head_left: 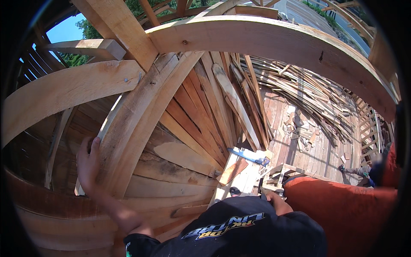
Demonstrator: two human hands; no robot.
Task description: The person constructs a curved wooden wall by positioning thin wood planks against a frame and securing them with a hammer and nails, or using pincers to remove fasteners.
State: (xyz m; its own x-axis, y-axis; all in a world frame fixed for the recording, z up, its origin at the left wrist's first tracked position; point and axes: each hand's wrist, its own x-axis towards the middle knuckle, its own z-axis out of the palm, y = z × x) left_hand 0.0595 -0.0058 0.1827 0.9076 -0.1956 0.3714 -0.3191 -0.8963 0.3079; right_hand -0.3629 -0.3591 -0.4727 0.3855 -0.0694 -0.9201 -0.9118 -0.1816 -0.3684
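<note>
My left hand (88,165) grips the edge of a thick, slanting wooden beam (143,109), thumb along its side and fingers partly hidden behind it. A curved timber (77,81) meets this beam near its top, with a bolt or nail head showing at the joint. In front of my black shirt, my right hand (276,201) is closed near a slim dark object (263,191), its fingers mostly hidden. Just beyond, a handsaw (250,156) with a blue blade lies on pale boards beside a brown wood offcut (232,171).
A long curved beam (274,43) crosses overhead. Planks (239,103) lean behind the saw. Far right, stacked battens (308,94) and scattered offcuts (299,128) lie on a plank floor (274,107). Orange fabric (338,210) fills the lower right; another person's limb (355,170) shows beyond.
</note>
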